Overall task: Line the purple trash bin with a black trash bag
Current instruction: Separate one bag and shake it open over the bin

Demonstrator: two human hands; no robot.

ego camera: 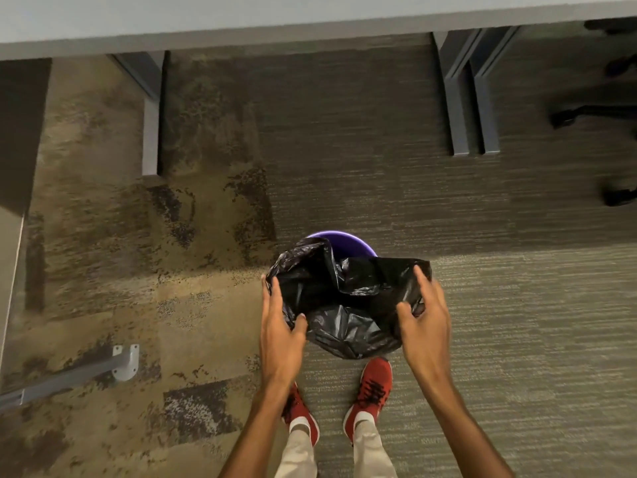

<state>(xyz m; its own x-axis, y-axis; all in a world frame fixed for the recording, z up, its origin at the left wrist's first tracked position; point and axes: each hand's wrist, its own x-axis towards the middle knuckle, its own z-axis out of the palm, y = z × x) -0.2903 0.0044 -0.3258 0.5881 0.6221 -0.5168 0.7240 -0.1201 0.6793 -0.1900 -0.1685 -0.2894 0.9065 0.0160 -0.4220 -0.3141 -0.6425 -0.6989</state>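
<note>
Purple trash bin [348, 242] stands on the carpeted floor [379, 160] just ahead of the person's red sneakers [374, 384], and only the far arc of its rim shows, because a black trash bag [344, 305] is spread over most of its mouth. The bag's opening is draped over the near and side parts of the rim, while its crinkled middle sags down inside; the far left corner stands up in a loose fold against the purple rim.

The left hand [279, 326] grips the bag's left edge, fingers [269, 294] curled along the outside and the thumb pressed on the plastic inside the opening. The right hand [425, 326] holds the right edge, its fingers stretched over the top of the bag's edge and the thumb tucked in on the inner side, pinching the film.

Beyond the bin, grey table legs [462, 98] rise to a pale table [310, 15] edge, and black chair casters [565, 119] sit at the far right.
</note>
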